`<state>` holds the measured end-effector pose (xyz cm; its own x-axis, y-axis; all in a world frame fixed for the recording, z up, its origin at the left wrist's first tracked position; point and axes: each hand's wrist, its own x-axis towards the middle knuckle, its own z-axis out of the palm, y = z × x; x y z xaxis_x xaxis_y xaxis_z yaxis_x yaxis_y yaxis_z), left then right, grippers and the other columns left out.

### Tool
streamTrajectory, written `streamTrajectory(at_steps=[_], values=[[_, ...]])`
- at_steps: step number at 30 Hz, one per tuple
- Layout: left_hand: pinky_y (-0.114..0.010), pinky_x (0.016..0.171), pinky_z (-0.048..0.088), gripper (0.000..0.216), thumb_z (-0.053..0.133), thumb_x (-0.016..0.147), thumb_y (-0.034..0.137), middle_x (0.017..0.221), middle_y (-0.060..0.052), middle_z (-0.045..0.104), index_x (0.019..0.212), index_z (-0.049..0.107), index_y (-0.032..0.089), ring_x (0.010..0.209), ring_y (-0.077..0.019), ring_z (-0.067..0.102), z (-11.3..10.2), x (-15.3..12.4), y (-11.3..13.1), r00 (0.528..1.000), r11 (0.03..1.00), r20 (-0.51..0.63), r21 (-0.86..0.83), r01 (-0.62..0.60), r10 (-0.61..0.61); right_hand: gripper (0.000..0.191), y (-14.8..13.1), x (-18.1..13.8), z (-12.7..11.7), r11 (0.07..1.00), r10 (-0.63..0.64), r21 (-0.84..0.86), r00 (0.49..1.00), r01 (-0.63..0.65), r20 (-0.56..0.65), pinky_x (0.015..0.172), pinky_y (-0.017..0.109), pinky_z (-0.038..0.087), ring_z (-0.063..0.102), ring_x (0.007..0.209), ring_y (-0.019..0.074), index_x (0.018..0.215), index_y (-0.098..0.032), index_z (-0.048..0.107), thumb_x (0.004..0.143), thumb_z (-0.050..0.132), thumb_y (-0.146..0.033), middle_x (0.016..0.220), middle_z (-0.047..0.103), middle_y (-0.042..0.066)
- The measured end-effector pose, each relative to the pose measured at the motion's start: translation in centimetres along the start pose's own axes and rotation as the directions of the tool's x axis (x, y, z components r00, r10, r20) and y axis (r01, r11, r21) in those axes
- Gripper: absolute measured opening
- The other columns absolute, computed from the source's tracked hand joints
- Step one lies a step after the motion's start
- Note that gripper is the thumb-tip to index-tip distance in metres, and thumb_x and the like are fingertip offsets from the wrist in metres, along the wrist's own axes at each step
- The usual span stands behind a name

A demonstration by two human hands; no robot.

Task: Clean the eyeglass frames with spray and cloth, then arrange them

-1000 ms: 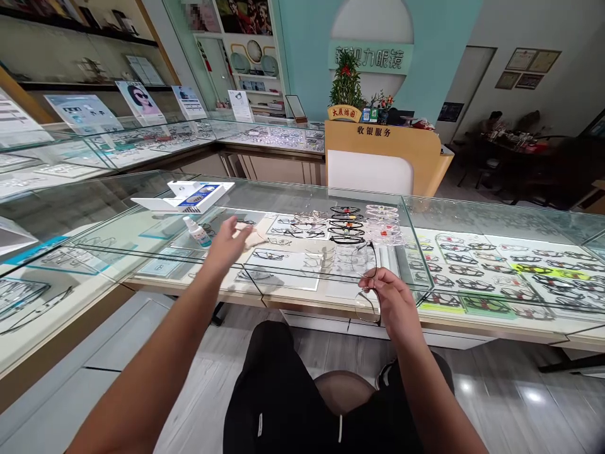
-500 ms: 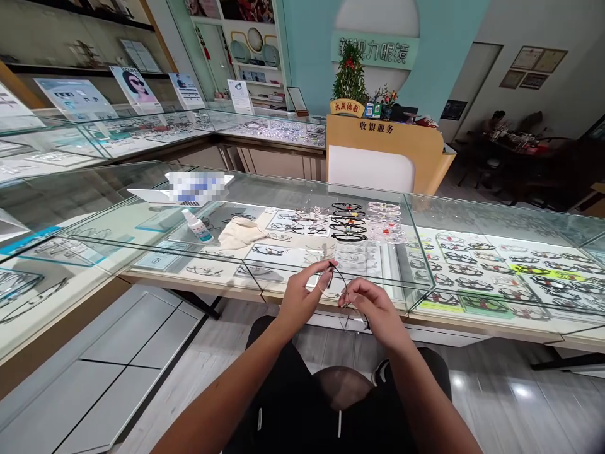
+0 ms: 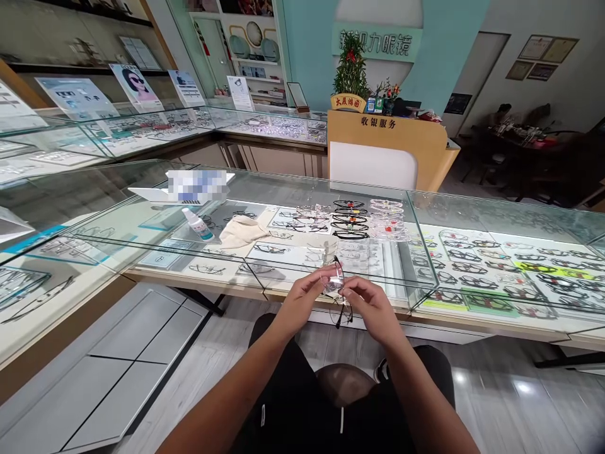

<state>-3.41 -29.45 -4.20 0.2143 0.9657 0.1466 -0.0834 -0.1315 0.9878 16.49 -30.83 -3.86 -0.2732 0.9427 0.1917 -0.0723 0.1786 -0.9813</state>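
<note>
Eyeglass shop, with a glass counter [image 3: 278, 189] running from left to right. At its near edge, around the middle, two bare hands hold a thin-rimmed pair of glasses [image 3: 333, 283], turned so one lens sits above the other. The left hand [image 3: 299, 301] pinches it by the upper lens, and the right hand [image 3: 375, 309] grasps it from the other side; fingers cover part of the rim, so the exact grip is hard to make out. Both forearms are cut off nearest the viewer. To the left on the counter stands a white spray bottle [image 3: 197, 225], its label too small to read, with a crumpled cream cloth [image 3: 243, 232] beside it. Beyond the bottle, an open white box [image 3: 147, 194] has its print masked by pixel blur. Right of the cloth lie rows of dark and clear frames [image 3: 350, 221]. On the far wall, a sign [image 3: 378, 43] appears to read 新视力眼镜, its first characters partly behind a plant [image 3: 350, 69]. Below, a plaque [image 3: 348, 103] says 大展鸿图 and the wooden desk [image 3: 432, 142] says 收银服务. Far right, framed papers [image 3: 534, 47] are too small to read.
</note>
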Motion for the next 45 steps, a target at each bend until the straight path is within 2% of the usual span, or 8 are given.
streamTrajectory(at_steps=[6, 9, 21, 26, 29, 32, 36, 45], values=[[-0.033, 0.07, 0.055, 0.049, 0.063, 0.098, 0.062, 0.091, -0.01, 0.082, 0.118, 0.076, 0.018, 0.075, -0.0223, 0.076, -1.0, -1.7, -1.9, 0.958, 0.96, -0.063, -0.04, 0.276, -0.278, 0.018, -0.1, -1.0, -1.0, 0.997, -0.066, 0.029, 0.983, 0.072, -0.17, 0.097, 0.038, 0.051, 0.068, 0.107, 0.0242, 0.096, -0.026, 0.076, 0.1, 0.071, -0.042, 0.112, 0.074, 0.007], [-0.036, 0.079, 0.058, 0.059, 0.061, 0.098, 0.067, 0.119, -0.017, 0.081, 0.128, 0.073, 0.018, 0.098, -0.0282, 0.08, -0.9, -2.5, -3.4, 0.925, 0.922, 0.019, -0.065, 0.381, -0.38, 0.016, 0.0, -1.7, -1.1, 0.991, -0.076, 0.087, 0.972, 0.097, -0.224, 0.099, 0.04, 0.054, 0.069, 0.113, 0.0262, 0.094, -0.027, 0.077, 0.098, 0.075, -0.043, 0.114, 0.076, 0.008], [-0.05, 0.132, 0.031, 0.058, 0.04, 0.108, 0.064, 0.17, -0.009, 0.046, 0.145, 0.067, 0.028, 0.161, -0.0289, 0.037, -0.5, -2.6, -3.5, 0.999, 1.0, -0.049, 0.006, 0.019, -0.018, 0.026, 1.7, -1.0, 1.3, 0.993, 0.022, 0.115, 0.994, -0.009, -0.111, 0.103, 0.04, 0.052, 0.063, 0.129, 0.0286, 0.088, -0.024, 0.077, 0.097, 0.074, -0.047, 0.128, 0.07, 0.012], [-0.052, 0.136, 0.023, 0.06, 0.036, 0.109, 0.064, 0.172, -0.008, 0.043, 0.144, 0.068, 0.028, 0.164, -0.0296, 0.03, -0.4, -2.9, -2.8, 0.999, 0.997, 0.033, 0.08, -0.009, 0.006, 0.026, 2.7, -1.1, 2.2, 0.986, 0.088, 0.152, 0.992, -0.074, -0.088, 0.098, 0.038, 0.052, 0.07, 0.105, 0.024, 0.094, -0.023, 0.075, 0.098, 0.072, -0.048, 0.107, 0.077, 0.008], [-0.05, 0.128, 0.037, 0.054, 0.044, 0.108, 0.06, 0.164, -0.011, 0.052, 0.149, 0.062, 0.029, 0.155, -0.03, 0.045, 0.0, -3.2, -2.0, 0.996, 0.986, -0.074, 0.165, -0.028, 0.041, 0.027, 2.9, -1.0, 2.3, 0.992, 0.082, 0.112, 0.985, -0.065, -0.154, 0.094, 0.037, 0.053, 0.07, 0.103, 0.0244, 0.096, -0.022, 0.076, 0.099, 0.07, -0.049, 0.104, 0.077, 0.008], [-0.04, 0.1, 0.055, 0.033, 0.062, 0.102, 0.049, 0.123, -0.01, 0.071, 0.125, 0.071, 0.026, 0.113, -0.0253, 0.068, 0.8, -3.6, -1.3, 0.9, 0.905, -0.331, 0.404, -0.136, 0.283, 0.027, 2.9, -0.7, 2.4, 0.998, 0.045, 0.047, 0.967, -0.035, -0.249, 0.095, 0.038, 0.053, 0.069, 0.105, 0.0252, 0.096, -0.022, 0.076, 0.1, 0.069, -0.048, 0.103, 0.077, 0.008], [-0.032, 0.071, 0.047, 0.023, 0.064, 0.102, 0.043, 0.077, -0.001, 0.059, 0.107, 0.078, 0.026, 0.071, -0.0173, 0.055, 1.8, -3.5, -0.6, 0.933, 0.814, -0.187, 0.559, -0.156, 0.308, 0.024, 2.9, -0.4, 3.2, 0.995, -0.071, -0.087, 0.939, 0.044, -0.336, 0.097, 0.04, 0.053, 0.069, 0.107, 0.0255, 0.096, -0.023, 0.075, 0.102, 0.067, -0.044, 0.106, 0.075, 0.009], [-0.032, 0.064, 0.041, 0.032, 0.064, 0.101, 0.052, 0.071, 0.0, 0.055, 0.108, 0.082, 0.026, 0.067, -0.0177, 0.051, 2.0, -2.1, -0.6, 0.946, 0.852, -0.264, 0.523, -0.021, 0.186, 0.022, 3.3, -0.2, 5.2, 0.941, -0.244, -0.323, 0.869, 0.104, -0.431, 0.105, 0.047, 0.055, 0.07, 0.12, 0.0285, 0.112, -0.025, 0.08, 0.104, 0.065, -0.039, 0.122, 0.077, 0.012]])
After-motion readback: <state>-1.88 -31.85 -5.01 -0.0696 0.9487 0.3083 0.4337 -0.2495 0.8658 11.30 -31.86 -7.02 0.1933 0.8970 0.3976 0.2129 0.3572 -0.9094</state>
